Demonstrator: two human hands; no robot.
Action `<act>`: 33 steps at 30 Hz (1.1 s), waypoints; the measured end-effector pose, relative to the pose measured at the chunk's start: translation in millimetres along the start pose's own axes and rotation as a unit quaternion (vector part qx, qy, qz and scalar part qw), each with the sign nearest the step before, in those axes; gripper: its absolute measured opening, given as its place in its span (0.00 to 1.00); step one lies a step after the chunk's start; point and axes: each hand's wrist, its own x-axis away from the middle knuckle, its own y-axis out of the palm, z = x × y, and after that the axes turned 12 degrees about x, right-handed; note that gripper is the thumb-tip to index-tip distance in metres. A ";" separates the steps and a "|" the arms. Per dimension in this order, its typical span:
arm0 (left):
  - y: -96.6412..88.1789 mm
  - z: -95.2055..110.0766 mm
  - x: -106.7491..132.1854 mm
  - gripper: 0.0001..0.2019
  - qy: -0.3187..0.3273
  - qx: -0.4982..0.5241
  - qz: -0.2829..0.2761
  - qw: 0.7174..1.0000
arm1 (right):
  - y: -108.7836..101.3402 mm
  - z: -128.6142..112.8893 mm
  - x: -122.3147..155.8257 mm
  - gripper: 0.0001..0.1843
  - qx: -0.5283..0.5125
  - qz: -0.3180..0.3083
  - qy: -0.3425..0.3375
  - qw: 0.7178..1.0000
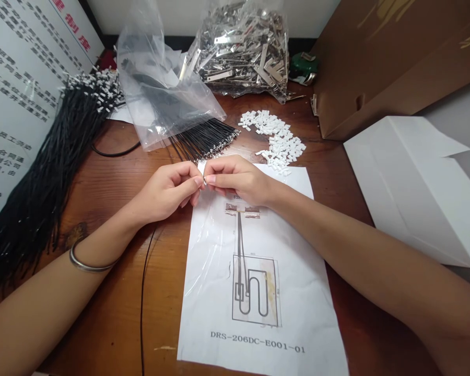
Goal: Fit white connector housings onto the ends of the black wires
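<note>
My left hand (pixel 168 190) and my right hand (pixel 238 179) meet fingertip to fingertip above the top of a printed drawing sheet (pixel 258 292). Both are pinched shut. A thin black wire (pixel 142 292) runs down from my left hand toward the table's near edge. Between the two sets of fingertips sits a tiny part (pixel 204 180), too small to name; my right hand seems to hold it. A metal bangle (pixel 86 263) circles my left wrist.
A heap of small white connectors (pixel 276 138) lies beyond my right hand. Black wires spill from a clear bag (pixel 168 89); finished wires with white ends (pixel 50 172) are piled left. A bag of metal strips (pixel 246 47), a brown box (pixel 395 57) and white box (pixel 415 183) stand right.
</note>
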 end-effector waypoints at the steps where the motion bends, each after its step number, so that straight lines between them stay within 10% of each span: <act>1: 0.1 0.0 -0.2 0.12 -0.002 0.000 0.001 1.000 | 0.0 -0.1 0.0 0.11 0.001 0.000 -0.002 1.000; 33: -0.6 -0.4 0.4 0.12 0.013 -0.010 -0.001 1.000 | -0.3 0.9 0.6 0.11 0.002 -0.005 0.002 1.000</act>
